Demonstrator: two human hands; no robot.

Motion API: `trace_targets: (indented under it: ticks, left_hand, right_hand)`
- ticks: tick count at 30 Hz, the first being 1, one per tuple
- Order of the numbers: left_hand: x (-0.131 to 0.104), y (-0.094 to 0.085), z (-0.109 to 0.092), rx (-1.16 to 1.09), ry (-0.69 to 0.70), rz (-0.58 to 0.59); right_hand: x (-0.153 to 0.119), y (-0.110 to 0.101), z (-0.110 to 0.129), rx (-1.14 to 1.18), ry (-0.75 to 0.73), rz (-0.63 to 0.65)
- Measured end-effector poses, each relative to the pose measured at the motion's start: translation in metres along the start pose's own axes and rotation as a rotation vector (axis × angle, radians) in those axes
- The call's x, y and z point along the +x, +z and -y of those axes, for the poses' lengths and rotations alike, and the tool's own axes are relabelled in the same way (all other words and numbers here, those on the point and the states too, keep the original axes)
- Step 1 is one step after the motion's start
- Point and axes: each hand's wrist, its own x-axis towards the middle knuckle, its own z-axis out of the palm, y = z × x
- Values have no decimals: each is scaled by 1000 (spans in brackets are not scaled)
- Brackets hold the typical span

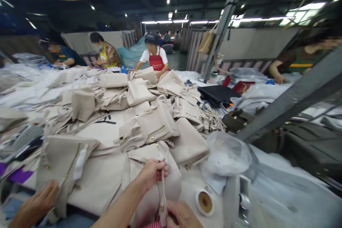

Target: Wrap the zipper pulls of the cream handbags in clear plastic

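My left hand [155, 172] is closed, pinching the upper part of a narrow beige strap [163, 194] between thumb and fingers. Lower down, my right hand [183, 214] grips the strap's end, near a small gold-coloured metal fitting [161, 207]. Behind and under the strap stands a beige handbag [173, 181], its top zip facing away from me. A patch of red checked cloth [153, 224] shows at the bottom edge. To the right of my right hand sits a small white round dish [197, 205] with brown content.
Another person's hand [40, 201] touches a beige bag [60, 153] at left. Beige bags [149, 121] pile up ahead, with a co-worker in a red apron [156, 58] beyond. A slanted metal post [288, 99], clear plastic [227, 155] and a grey device [237, 199] stand right.
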Motion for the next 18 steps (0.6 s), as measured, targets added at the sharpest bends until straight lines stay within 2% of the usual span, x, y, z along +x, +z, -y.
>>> trace_targets:
  ticks: [3,7,10,13,15,18]
  left_hand:
    - [11,-1,14,-13,-15,-4]
    - [9,-11,25,1,-23,25]
    - [0,-25,19,41,-1,34]
    - [-11,-36,12,35,30,82]
    - [-17,-38,11,22,51,97]
    - [-22,-38,13,4,74,90]
  right_hand:
    - [0,18,-18,-60,75,-68]
    - [-15,29,-49,-121,148,-147]
    - [-37,19,-78,-246,221,-315]
    - [-53,1,-107,-569,381,-508]
    - [-56,-8,-124,-797,518,-520]
    - [-54,-11,-147,-954,670,-425]
